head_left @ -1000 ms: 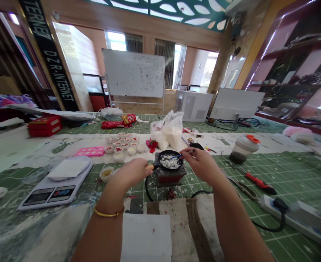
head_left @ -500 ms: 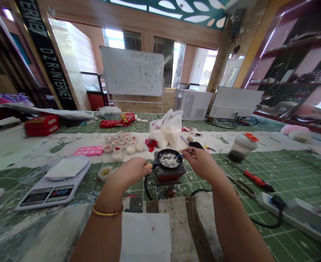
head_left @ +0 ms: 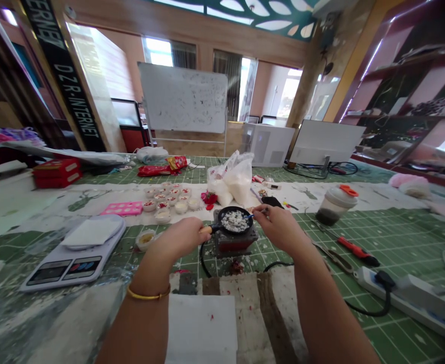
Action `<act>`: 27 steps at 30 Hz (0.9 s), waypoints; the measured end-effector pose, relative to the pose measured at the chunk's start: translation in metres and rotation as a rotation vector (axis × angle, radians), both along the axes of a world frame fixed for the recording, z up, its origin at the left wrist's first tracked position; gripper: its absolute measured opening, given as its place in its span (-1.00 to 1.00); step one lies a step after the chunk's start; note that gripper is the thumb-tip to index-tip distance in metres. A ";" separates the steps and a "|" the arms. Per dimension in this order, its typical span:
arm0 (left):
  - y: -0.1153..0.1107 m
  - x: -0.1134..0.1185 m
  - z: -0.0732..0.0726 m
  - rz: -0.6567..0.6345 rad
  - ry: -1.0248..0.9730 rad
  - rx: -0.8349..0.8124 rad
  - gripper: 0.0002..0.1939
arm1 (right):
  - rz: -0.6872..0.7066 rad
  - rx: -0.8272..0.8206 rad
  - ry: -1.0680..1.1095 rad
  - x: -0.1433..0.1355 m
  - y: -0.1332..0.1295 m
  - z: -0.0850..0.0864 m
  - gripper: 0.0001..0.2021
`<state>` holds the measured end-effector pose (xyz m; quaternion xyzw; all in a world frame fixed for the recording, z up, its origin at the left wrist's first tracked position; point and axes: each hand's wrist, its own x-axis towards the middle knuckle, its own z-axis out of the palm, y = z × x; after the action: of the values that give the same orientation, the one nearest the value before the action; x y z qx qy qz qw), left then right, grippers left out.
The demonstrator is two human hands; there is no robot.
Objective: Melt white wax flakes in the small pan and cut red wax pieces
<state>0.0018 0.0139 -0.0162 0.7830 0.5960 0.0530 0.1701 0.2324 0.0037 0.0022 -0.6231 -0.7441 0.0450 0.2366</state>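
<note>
A small black pan [head_left: 236, 221] with white chunks in it rests on a dark and red heater [head_left: 236, 244]. My left hand [head_left: 184, 236] is closed round the pan's wooden handle, left of the heater. On the right, my right hand [head_left: 273, 222] pinches a thin stirring tool [head_left: 251, 216], its tip at the pan's right edge. Behind the pan stand bags of white material [head_left: 235, 182], with a red flower [head_left: 209, 198] beside them.
Small filled cups [head_left: 163, 216] and a pink mould [head_left: 122, 208] lie left. Nearer are a kitchen scale [head_left: 76, 255] and a small bowl [head_left: 145, 239]. To the right are a lidded cup [head_left: 335, 205], a red-handled tool [head_left: 358, 251] and a power strip [head_left: 407, 298].
</note>
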 end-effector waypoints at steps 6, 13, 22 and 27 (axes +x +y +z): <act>0.000 0.000 -0.001 0.002 -0.003 0.005 -0.61 | 0.146 0.021 0.083 -0.003 -0.003 0.000 -0.72; 0.000 0.001 0.001 -0.002 -0.005 0.008 -0.63 | 0.141 -0.004 0.063 -0.006 -0.005 0.002 -0.71; 0.001 0.000 -0.001 -0.001 -0.010 0.008 -0.69 | 0.111 0.001 0.001 -0.006 -0.006 0.003 -0.71; -0.001 0.001 0.001 -0.007 -0.017 0.009 -0.67 | 0.101 0.015 -0.015 -0.008 -0.005 0.002 -0.72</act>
<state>0.0025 0.0132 -0.0153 0.7854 0.5915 0.0618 0.1719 0.2244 -0.0016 0.0037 -0.5831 -0.7768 0.0466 0.2332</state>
